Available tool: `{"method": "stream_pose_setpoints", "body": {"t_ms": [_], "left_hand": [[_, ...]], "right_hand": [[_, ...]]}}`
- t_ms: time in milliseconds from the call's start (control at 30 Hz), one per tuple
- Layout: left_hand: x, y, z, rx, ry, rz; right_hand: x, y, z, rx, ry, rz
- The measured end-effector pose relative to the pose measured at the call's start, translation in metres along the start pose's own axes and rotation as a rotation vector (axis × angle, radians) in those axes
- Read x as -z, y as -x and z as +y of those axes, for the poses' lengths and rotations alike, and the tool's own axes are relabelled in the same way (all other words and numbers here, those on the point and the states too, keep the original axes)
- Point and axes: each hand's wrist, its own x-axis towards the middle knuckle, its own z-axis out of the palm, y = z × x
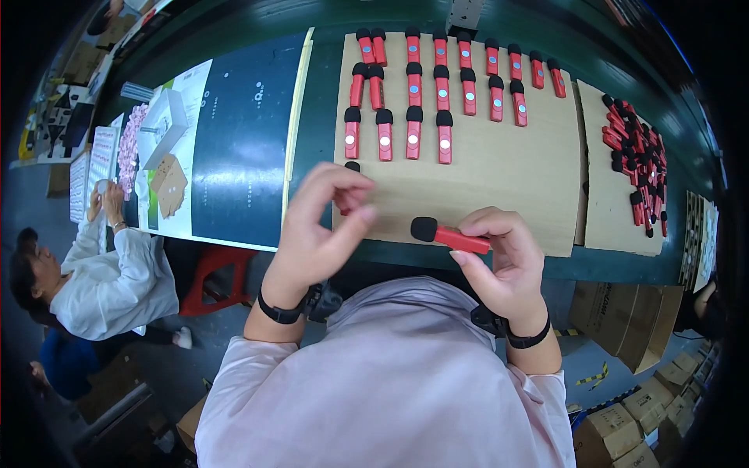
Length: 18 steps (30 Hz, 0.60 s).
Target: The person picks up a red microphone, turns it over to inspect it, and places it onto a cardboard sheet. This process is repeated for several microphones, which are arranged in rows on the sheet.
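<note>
My right hand (507,265) pinches a small red microphone (460,238) between thumb and fingers, just above the cardboard's near edge. The microphone lies sideways, its black foam cap pointing left. My left hand (316,234) hovers at the board's near left corner, fingers curved and thumb apart, with nothing visible between them. Behind it another microphone (353,167) is mostly hidden; its black cap and a bit of red show. Similar red microphones (413,134) lie in rows on the cardboard sheet (507,171), caps pointing away from me, many showing a round pale or silvery spot.
To the right, a second cardboard sheet (608,226) bears a heap of red microphones (640,164). A dark blue board (242,148) and a white box (162,129) are at left. A co-worker in a white top (117,288) sits at far left, handling a small item near pink pieces (129,152).
</note>
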Motion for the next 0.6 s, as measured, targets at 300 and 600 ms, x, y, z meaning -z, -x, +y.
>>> {"method": "stream_pose_setpoints", "body": {"t_ms": [300, 600], "left_hand": [[-0.015, -0.002, 0.021, -0.19, 0.178, -0.18], [-0.018, 0.004, 0.029, -0.172, 0.163, -0.215]], "right_hand": [[-0.012, -0.009, -0.012, 0.03, -0.001, 0.022], [-0.006, -0.009, -0.008, 0.144, 0.144, -0.066]]}}
